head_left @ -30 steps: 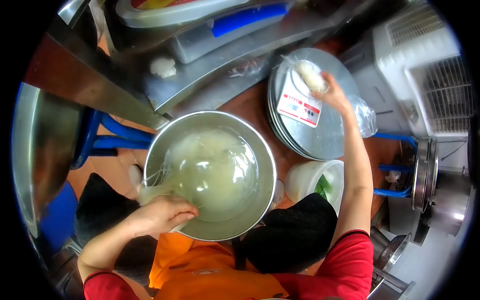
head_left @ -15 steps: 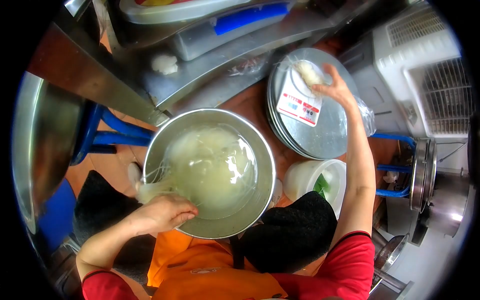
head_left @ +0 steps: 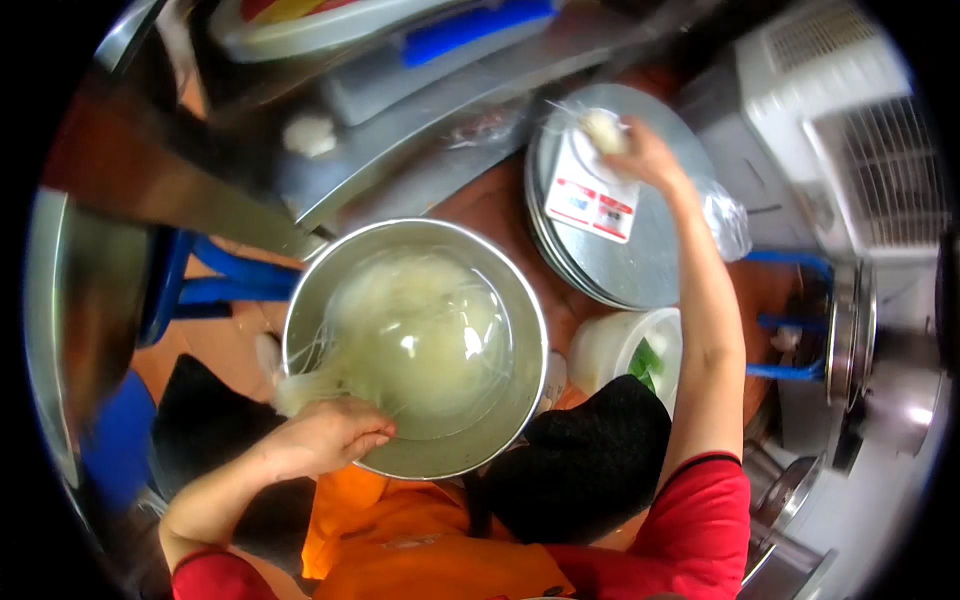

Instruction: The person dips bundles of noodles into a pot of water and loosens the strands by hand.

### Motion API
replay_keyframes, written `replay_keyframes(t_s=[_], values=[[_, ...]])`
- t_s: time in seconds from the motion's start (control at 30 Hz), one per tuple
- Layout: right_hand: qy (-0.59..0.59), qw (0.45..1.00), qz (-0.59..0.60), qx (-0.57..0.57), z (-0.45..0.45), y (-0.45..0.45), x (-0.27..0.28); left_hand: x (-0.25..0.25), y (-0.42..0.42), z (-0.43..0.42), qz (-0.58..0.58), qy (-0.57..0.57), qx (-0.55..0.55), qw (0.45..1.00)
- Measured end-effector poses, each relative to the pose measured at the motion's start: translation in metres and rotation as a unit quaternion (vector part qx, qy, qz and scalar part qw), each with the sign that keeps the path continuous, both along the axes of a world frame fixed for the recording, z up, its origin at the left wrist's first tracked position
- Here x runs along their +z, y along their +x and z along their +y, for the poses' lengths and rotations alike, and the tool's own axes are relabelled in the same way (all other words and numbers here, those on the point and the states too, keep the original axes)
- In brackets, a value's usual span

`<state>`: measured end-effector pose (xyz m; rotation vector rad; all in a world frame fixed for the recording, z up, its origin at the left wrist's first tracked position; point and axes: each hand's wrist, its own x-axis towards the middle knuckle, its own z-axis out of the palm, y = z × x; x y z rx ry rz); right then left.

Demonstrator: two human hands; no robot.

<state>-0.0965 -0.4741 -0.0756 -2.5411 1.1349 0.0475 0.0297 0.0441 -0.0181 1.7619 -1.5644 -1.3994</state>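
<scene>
A large metal pot [head_left: 520, 400] stands between my knees, with pale, thin rice noodles [head_left: 410, 300] lying in cloudy water. My left hand [head_left: 335, 435] is closed at the pot's near left rim, on noodle strands that trail over the edge; its palm side is hidden. Up on the right, a white scale [head_left: 590, 208] with red markings rests on a stack of round metal lids or trays [head_left: 660, 265]. A small bundle of noodles [head_left: 601, 130] sits on the scale. My right hand [head_left: 645, 155] has its fingers and thumb against the bundle's right side, slightly blurred.
A white bucket [head_left: 595, 355] holding green leaves stands right of the pot. A steel counter ledge [head_left: 400, 165] runs behind, with a blue-edged plastic container [head_left: 375, 80]. Blue stool legs [head_left: 235, 275] are at left; a white vented appliance [head_left: 800, 120] is at far right.
My right hand has moved from spread fingers beside the noodle bundle to closing against it. The view has shifted slightly. My left hand stays at the pot rim.
</scene>
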Motion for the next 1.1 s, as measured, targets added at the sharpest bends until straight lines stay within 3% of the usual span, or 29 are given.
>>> replay_keyframes(t_s=[0.13, 0.23, 0.3, 0.4, 0.57, 0.7, 0.9, 1.0, 1.1], values=[[-0.037, 0.998, 0.052, 0.009, 0.007, -0.012, -0.006, 0.006, -0.003, -0.010, -0.021, 0.004, 0.000, 1.000], [-0.031, 0.996, -0.075, 0.036, 0.017, -0.077, -0.007, 0.008, -0.007, -0.010, -0.044, 0.028, 0.031, 0.998], [-0.042, 0.991, -0.130, -0.003, 0.031, -0.150, -0.003, 0.014, -0.013, -0.013, -0.048, 0.041, 0.028, 0.998], [0.040, 0.978, -0.163, -0.121, 0.080, -0.269, 0.016, 0.006, -0.018, -0.014, -0.044, 0.050, 0.028, 0.997], [0.107, 0.922, -0.209, -0.307, 0.149, -0.438, -0.032, -0.018, -0.017, -0.011, 0.008, 0.160, 0.116, 0.980], [0.143, 0.895, -0.220, -0.360, 0.185, -0.460, -0.034, -0.013, -0.037, -0.010, 0.047, 0.168, 0.149, 0.973], [0.131, 0.966, -0.041, -0.217, 0.186, -0.405, -0.025, 0.011, -0.068, -0.008, 0.036, 0.171, 0.122, 0.977], [0.065, 0.969, -0.040, -0.235, 0.168, -0.396, -0.056, 0.009, -0.069, 0.007, 0.044, 0.175, 0.152, 0.972], [-0.072, 0.986, -0.059, -0.140, 0.146, -0.384, -0.085, 0.011, -0.073, 0.015, 0.044, 0.176, 0.176, 0.968]])
